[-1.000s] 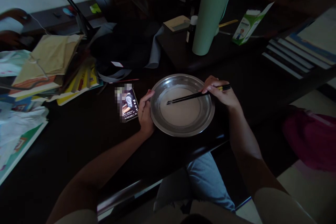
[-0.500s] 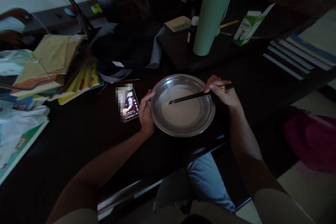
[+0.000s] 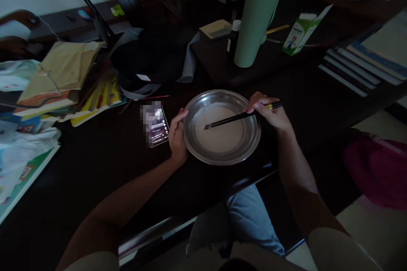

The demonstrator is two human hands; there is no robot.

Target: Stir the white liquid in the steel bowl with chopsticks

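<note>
A round metal dish (image 3: 251,144) holding a pale liquid sits on the dark table (image 3: 95,165) in front of me. My right hand (image 3: 270,112) is closed on a pair of black chopsticks (image 3: 232,118) whose tips dip into the liquid near the dish's middle. My left hand (image 3: 176,135) curls against the dish's left rim, thumb on the edge. A lit phone (image 3: 155,126) lies just left of that hand.
A tall green flask (image 3: 257,17), a small dark bottle (image 3: 232,36) and a green-white carton (image 3: 300,29) stand behind the dish. Stacked books (image 3: 365,59) lie at right; papers and envelopes (image 3: 60,76) pile up at left. The table's front edge is near my knees.
The chopstick tips have shifted slightly within the liquid, and the picture on the phone screen has changed. Both hands stay where they were.
</note>
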